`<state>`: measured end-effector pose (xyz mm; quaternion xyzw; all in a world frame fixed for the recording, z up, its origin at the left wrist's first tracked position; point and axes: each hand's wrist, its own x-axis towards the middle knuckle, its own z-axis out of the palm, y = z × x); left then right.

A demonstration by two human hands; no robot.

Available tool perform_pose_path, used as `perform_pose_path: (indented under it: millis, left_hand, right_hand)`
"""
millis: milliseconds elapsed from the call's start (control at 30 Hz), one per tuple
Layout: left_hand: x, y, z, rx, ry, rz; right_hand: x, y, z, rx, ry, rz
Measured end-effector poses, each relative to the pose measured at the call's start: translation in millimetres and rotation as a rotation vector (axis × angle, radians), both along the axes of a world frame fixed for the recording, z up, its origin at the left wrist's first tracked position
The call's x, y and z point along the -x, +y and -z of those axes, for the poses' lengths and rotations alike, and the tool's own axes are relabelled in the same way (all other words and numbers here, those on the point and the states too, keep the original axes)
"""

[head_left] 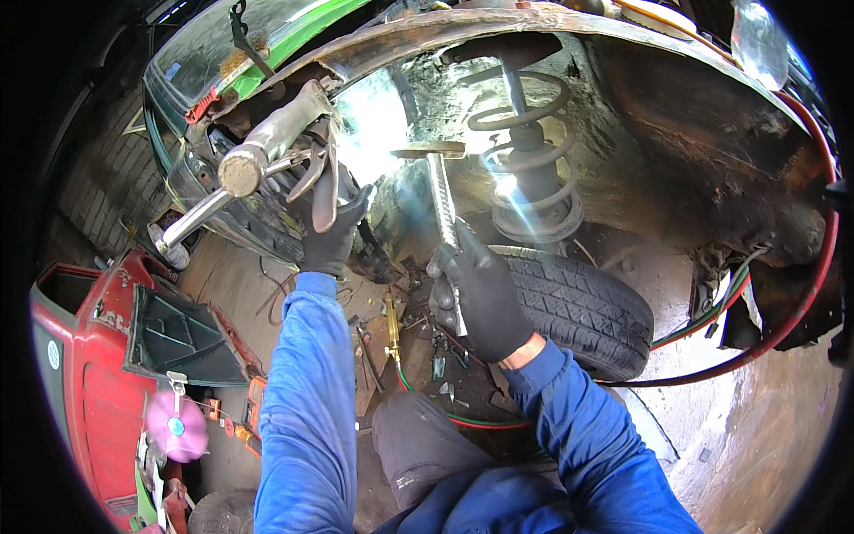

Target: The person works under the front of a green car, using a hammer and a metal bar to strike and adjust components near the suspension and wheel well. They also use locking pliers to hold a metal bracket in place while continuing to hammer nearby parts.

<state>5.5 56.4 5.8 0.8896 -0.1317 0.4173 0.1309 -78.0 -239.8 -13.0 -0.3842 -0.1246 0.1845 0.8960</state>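
My right hand (pixel 480 289), in a dark glove, is wrapped round the metal handle of a hammer (pixel 442 196). Its narrow head points up, in front of the bare wheel-arch metal (pixel 418 191). My left hand (pixel 336 236), also gloved, is raised at the left edge of the wheel well. Its fingers are curled and partly hidden, and I cannot make out what they hold. Just above it hang plier-like handles (pixel 326 191), a thick round-headed hammer (pixel 276 133) and a shiny metal bar (pixel 203 216). Strong light glares behind them.
A coil spring with its strut (pixel 534 169) stands inside the wheel arch, above a tyre (pixel 578 307) on the floor. Red and green hoses (pixel 712 311) run round the right. A brass torch (pixel 391 325) lies among debris. A red vehicle part (pixel 107 383) stands left.
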Motion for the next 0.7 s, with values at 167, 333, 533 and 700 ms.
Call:
perform_pose_path:
  millis: [167, 333, 533, 700]
  left_hand:
    - [-0.8, -8.4, -3.1, 0.229, 0.061, 0.129]
    - [-8.0, 4.5, -0.2, 0.163, 0.133, 0.081]
    - [-14.4, 16.5, 10.3, 0.248, 0.095, 0.077]
    - [-4.1, 4.0, 2.2, 0.3, 0.041, 0.073]
  right_hand:
    - [2.9, 0.4, -10.8, 0.118, -0.014, -0.064]
    - [0.0, -4.5, -18.4, 0.146, -0.098, -0.073]
    - [-4.6, -8.0, -19.3, 0.187, -0.136, -0.1]
    - [-2.1, -7.2, -20.0, 0.261, -0.175, -0.031]
